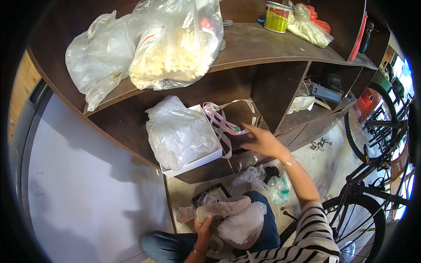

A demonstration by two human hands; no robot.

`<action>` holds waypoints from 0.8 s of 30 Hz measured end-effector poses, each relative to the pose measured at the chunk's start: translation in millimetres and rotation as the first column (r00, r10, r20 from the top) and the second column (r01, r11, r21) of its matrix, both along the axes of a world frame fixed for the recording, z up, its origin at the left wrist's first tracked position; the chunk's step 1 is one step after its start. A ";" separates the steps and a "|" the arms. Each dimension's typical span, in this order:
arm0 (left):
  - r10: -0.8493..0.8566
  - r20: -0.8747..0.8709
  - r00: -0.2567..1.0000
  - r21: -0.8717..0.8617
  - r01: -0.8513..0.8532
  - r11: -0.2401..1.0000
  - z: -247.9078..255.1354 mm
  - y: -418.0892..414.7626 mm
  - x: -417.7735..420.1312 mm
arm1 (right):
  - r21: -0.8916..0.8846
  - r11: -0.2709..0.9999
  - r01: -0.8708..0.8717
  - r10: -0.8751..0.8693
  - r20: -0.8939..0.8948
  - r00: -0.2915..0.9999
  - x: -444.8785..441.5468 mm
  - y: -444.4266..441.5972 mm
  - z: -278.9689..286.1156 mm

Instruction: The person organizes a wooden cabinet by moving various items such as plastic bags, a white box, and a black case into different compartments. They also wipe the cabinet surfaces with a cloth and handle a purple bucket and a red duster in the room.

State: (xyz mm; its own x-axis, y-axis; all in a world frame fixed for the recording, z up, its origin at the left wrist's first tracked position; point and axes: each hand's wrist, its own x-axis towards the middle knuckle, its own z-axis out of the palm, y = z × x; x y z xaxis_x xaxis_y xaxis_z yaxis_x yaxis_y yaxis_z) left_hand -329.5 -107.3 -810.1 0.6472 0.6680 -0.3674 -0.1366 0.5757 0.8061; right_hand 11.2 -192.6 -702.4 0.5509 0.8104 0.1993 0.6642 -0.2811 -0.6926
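Note:
My left hand (204, 227) is shut on the end of a fuzzy, pale pinkish roll (227, 207) above my lap. Beside that roll, a clear plastic bag with whitish contents (243, 225) rests against my thigh. My right hand (263, 141) reaches over the cabinet's lower shelf with its fingers apart, close to a loose bundle of pink and whitish ribbon (223, 121). Left of the ribbon sits a white open box (197, 164), largely covered by a crumpled translucent plastic bag (181, 134).
Filled plastic bags (177, 49) and a yellow-red tin (277, 18) stand on the upper shelf (243, 42). Crumpled plastic bags (279, 187) and a dark tray (223, 190) lie on the floor. Bicycles (358, 194) are at the right; a large pale panel (92, 184) is at the left.

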 end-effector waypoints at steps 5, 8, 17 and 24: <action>-0.090 0.155 0.984 0.057 0.082 0.995 -17.6 9.8 -0.1 | -0.258 0.965 0.047 0.010 0.214 0.977 33.2 116.1 -54.0; -0.133 0.195 0.972 0.050 0.126 0.991 -20.0 10.9 2.0 | -0.301 0.950 0.086 -0.025 0.203 0.979 41.2 120.1 -44.2; -0.145 0.203 0.968 -0.014 0.151 0.988 -17.1 -0.5 5.0 | 0.567 0.767 0.300 -0.163 -0.280 0.946 36.3 7.3 54.1; -0.160 0.162 0.974 -0.022 0.165 0.986 -16.8 -1.1 4.2 | 0.722 0.543 0.429 0.046 -0.536 0.843 -12.5 -158.2 68.3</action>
State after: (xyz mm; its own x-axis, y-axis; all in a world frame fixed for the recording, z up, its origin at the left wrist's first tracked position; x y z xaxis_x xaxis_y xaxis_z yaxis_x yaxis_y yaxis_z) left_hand -325.3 -108.4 -827.0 0.7981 0.5377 -0.2717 -0.1643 0.6281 0.7606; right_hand -1.3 -350.8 -634.1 0.8770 0.2981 0.3769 0.2146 0.4587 -0.8623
